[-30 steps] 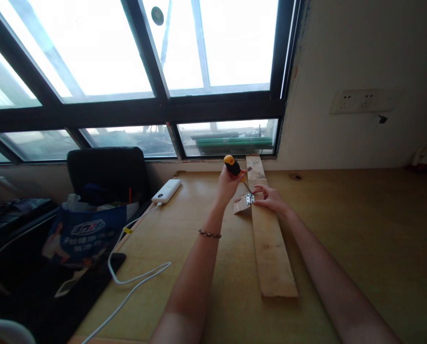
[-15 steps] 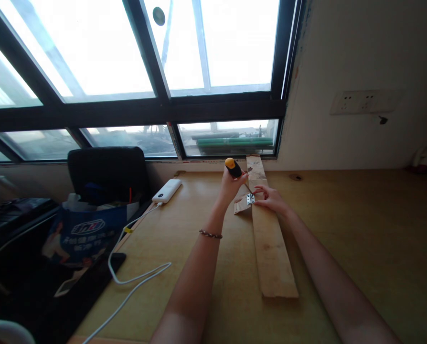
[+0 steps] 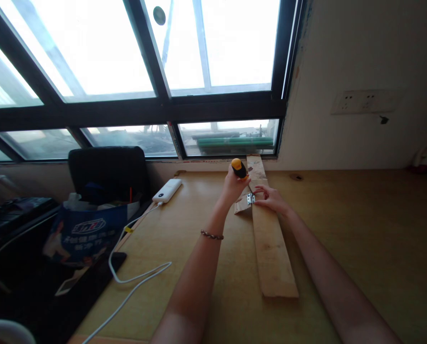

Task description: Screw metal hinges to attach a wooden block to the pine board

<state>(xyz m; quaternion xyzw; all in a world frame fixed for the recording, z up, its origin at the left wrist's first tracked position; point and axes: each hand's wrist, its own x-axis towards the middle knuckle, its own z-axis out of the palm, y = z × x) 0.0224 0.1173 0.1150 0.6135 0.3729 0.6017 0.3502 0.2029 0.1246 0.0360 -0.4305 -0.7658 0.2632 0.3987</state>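
My left hand (image 3: 234, 185) is wrapped round the black and yellow handle of a screwdriver (image 3: 239, 168). Its shaft slants down to a silver hinge (image 3: 250, 198), where the tip meets the metal's upper edge. The hinge bridges a long wooden board (image 3: 272, 253) and a small wood piece (image 3: 242, 205) at the board's left side. My right hand (image 3: 270, 198) lies on the board, with thumb and forefinger pinched close to the hinge. What sits between those fingertips, perhaps a screw, is too small to make out.
A white power bank (image 3: 167, 190) lies at the left of the wooden table (image 3: 346, 239), with a white cable (image 3: 142, 277) running from it. Left of the table stand a black chair (image 3: 108, 167) and a blue bag (image 3: 88, 234). The window (image 3: 213, 48) is behind.
The screwdriver handle has shifted slightly right and become more upright, with my left hand moving along. My right hand, the hinge and the board stay in place.
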